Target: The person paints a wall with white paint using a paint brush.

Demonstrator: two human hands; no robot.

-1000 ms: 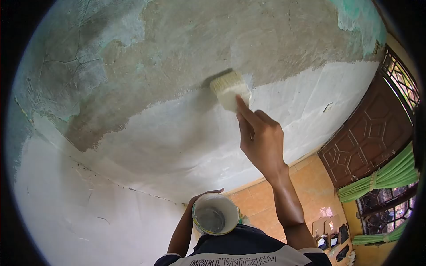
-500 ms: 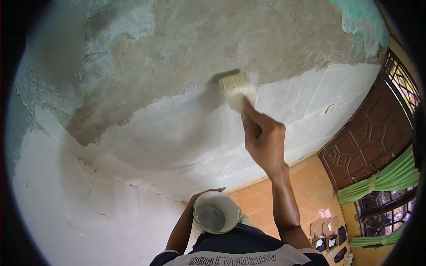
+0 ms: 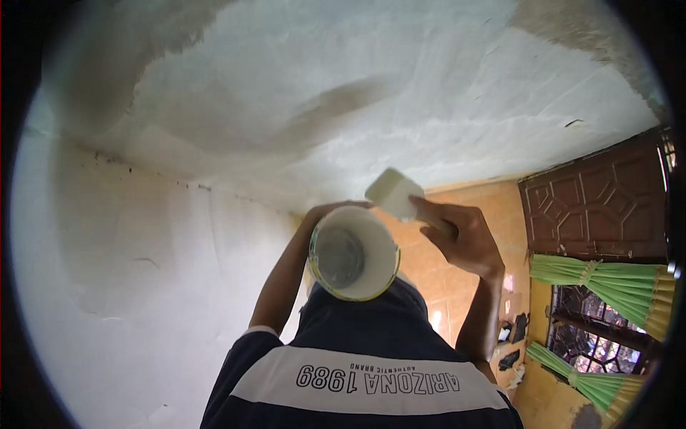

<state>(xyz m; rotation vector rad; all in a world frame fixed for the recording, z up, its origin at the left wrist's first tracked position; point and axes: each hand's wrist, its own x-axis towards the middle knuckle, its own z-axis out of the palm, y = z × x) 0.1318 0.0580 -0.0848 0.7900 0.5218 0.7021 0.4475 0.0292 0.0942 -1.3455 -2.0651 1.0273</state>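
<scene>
A white bucket (image 3: 390, 254) with paint low inside is held in front of my chest by my left hand (image 3: 336, 208), whose fingers reach behind its rim and are mostly hidden. To the right of the bucket, my right hand (image 3: 464, 236) is closed round the handle of a wide, pale brush (image 3: 394, 193). The brush is beside the bucket's upper right rim, apart from the wall (image 3: 443, 93). White paint covers much of that wall, with bare grey patches at its upper left and upper right.
A brown panelled door (image 3: 600, 200) stands at the right. Below it, green curtains (image 3: 607, 286) hang by a barred window (image 3: 597, 329). The floor (image 3: 446, 286) has orange tiles, with small dark items (image 3: 509, 360) at lower right. Another white wall (image 3: 164, 300) rises at the left.
My right hand has brought the brush off the wall and down beside the bucket. The view has tilted down, so the bucket and shirt appear higher and more of the shirt shows.
</scene>
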